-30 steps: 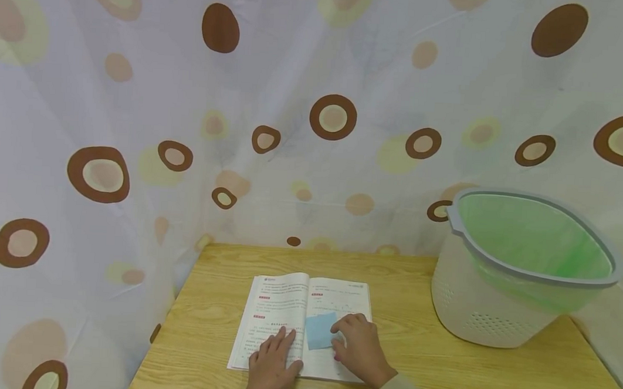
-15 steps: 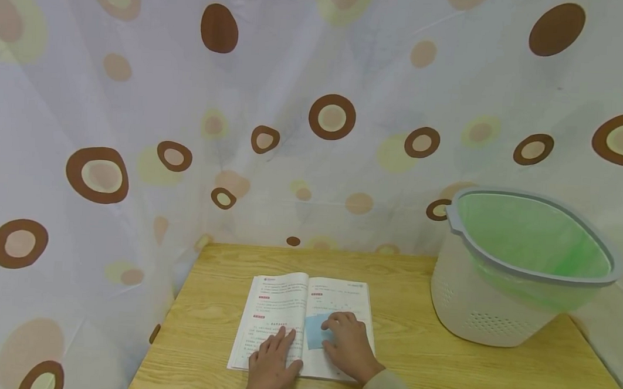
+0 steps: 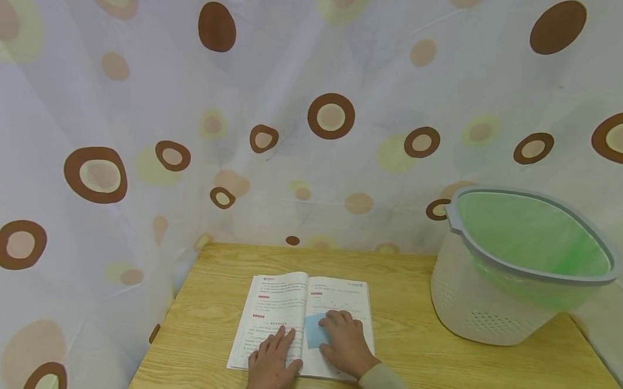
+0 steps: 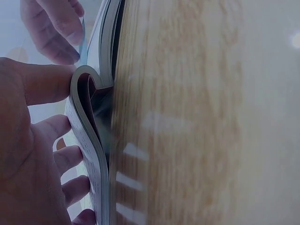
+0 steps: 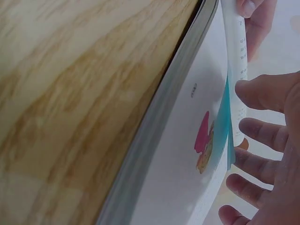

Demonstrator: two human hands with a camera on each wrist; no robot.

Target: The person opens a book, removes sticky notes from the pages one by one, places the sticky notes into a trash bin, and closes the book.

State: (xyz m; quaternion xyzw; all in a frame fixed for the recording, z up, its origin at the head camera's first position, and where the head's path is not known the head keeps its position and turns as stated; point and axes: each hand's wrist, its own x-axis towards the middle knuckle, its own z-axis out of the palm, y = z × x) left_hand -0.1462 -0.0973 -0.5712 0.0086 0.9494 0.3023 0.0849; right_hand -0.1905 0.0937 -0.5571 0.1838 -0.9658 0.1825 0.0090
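Note:
An open book (image 3: 278, 295) lies on the wooden table, its printed pages facing up. On its right page sits a square blue sheet of paper (image 3: 313, 332), close to the spine; the right wrist view shows an edge of this blue paper (image 5: 227, 126) standing slightly off the page. My left hand (image 3: 272, 364) rests spread on the lower left page, thumb by the spine, as the left wrist view also shows. My right hand (image 3: 349, 344) is over the blue paper, covering its right part, with loosely bent fingers (image 5: 257, 164) touching or just above it.
A white basket (image 3: 488, 298) with a grey rim and green inside stands at the table's right rear. The wooden table (image 3: 439, 377) runs back to a curtain (image 3: 291, 176) with brown and beige spots, which also hangs along the left side.
My right hand has shifted left from the blue paper's right edge to lie over it, hiding more of it. The left hand and the book have stayed put.

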